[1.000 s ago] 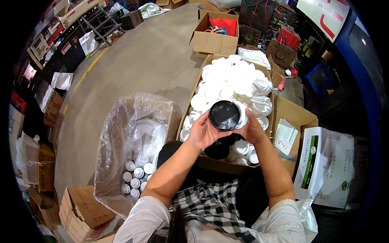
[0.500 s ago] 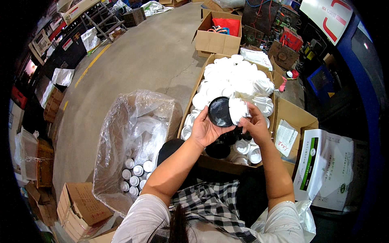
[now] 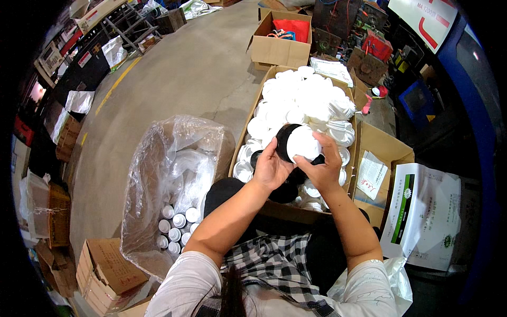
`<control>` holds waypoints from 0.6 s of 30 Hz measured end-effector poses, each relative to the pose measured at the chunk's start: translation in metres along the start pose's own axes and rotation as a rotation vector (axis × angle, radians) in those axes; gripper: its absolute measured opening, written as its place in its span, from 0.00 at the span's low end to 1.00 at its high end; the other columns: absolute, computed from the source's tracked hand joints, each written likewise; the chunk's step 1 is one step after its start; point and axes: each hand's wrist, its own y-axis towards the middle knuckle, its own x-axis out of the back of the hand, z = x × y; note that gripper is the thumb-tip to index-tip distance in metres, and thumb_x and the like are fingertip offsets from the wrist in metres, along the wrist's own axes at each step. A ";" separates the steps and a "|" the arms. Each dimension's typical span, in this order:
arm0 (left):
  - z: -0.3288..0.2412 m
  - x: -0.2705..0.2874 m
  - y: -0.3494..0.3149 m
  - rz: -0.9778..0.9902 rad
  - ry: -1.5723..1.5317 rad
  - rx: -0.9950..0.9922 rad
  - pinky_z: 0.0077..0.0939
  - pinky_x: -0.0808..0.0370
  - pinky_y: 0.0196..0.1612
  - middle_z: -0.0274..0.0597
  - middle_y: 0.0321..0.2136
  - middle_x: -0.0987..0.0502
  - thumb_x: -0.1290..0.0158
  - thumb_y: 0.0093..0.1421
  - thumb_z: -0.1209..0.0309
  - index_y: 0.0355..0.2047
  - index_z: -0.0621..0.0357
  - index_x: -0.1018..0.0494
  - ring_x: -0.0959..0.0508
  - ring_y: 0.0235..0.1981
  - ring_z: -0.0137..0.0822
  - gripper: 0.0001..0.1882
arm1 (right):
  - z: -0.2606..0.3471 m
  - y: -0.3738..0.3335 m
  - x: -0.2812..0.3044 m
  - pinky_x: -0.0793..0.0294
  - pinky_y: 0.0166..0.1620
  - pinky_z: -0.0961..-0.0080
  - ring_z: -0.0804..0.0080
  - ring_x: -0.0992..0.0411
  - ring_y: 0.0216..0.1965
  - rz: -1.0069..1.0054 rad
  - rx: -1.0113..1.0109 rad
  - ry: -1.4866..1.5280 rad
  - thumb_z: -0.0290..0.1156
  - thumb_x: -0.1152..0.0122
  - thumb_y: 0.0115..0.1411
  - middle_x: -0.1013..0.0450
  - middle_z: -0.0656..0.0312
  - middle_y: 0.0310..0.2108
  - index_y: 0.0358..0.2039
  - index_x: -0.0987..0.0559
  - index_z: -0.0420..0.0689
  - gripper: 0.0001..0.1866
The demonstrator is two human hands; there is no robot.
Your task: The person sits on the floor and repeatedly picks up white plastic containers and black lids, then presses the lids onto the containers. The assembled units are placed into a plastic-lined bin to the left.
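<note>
My left hand (image 3: 270, 170) is closed around the edge of a round black cap (image 3: 284, 141), thumb up along its side. In my right hand (image 3: 326, 165) is a round white cap (image 3: 304, 144), its broad flat face turned up and covering part of the black one. The two caps touch or overlap; whether they are fitted together I cannot tell. Both hands are above a carton (image 3: 303, 214) heaped with white caps (image 3: 296, 92). Several black caps (image 3: 283, 193) lie in its near part, partly hidden by my hands and forearms.
To the left stands a box lined with clear plastic (image 3: 153, 158), holding several white stepped stacks (image 3: 175, 234). A carton with a red bag (image 3: 292, 30) is beyond the heap. An open carton with a paper (image 3: 372, 175) and a white printed sheet (image 3: 422, 216) are at right. A brown carton (image 3: 108, 269) sits lower left.
The white piece in my right hand has turned from edge-on to face up and moved left over the black cap. The black cap is now tilted and partly covered.
</note>
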 end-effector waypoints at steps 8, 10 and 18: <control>0.007 -0.005 0.000 0.018 0.164 -0.096 0.39 0.44 0.58 0.42 0.55 0.39 0.67 0.64 0.57 0.57 0.56 0.46 0.39 0.56 0.41 0.25 | -0.002 -0.006 -0.003 0.32 0.46 0.71 0.64 0.32 0.44 0.021 -0.026 -0.005 0.28 0.29 0.38 0.32 0.53 0.43 0.46 0.31 0.41 0.32; 0.007 -0.003 0.002 0.027 0.158 -0.103 0.38 0.43 0.58 0.42 0.55 0.39 0.67 0.64 0.58 0.57 0.55 0.46 0.39 0.56 0.41 0.24 | -0.002 -0.008 -0.005 0.32 0.46 0.71 0.63 0.32 0.44 0.019 -0.031 -0.003 0.29 0.29 0.38 0.32 0.52 0.43 0.46 0.32 0.41 0.33; 0.004 -0.010 -0.002 0.078 0.190 -0.125 0.31 0.41 0.56 0.43 0.54 0.40 0.63 0.64 0.60 0.59 0.56 0.48 0.39 0.55 0.36 0.25 | 0.002 -0.009 -0.006 0.34 0.48 0.71 0.62 0.32 0.46 0.054 -0.106 -0.008 0.30 0.28 0.38 0.32 0.51 0.44 0.46 0.33 0.41 0.34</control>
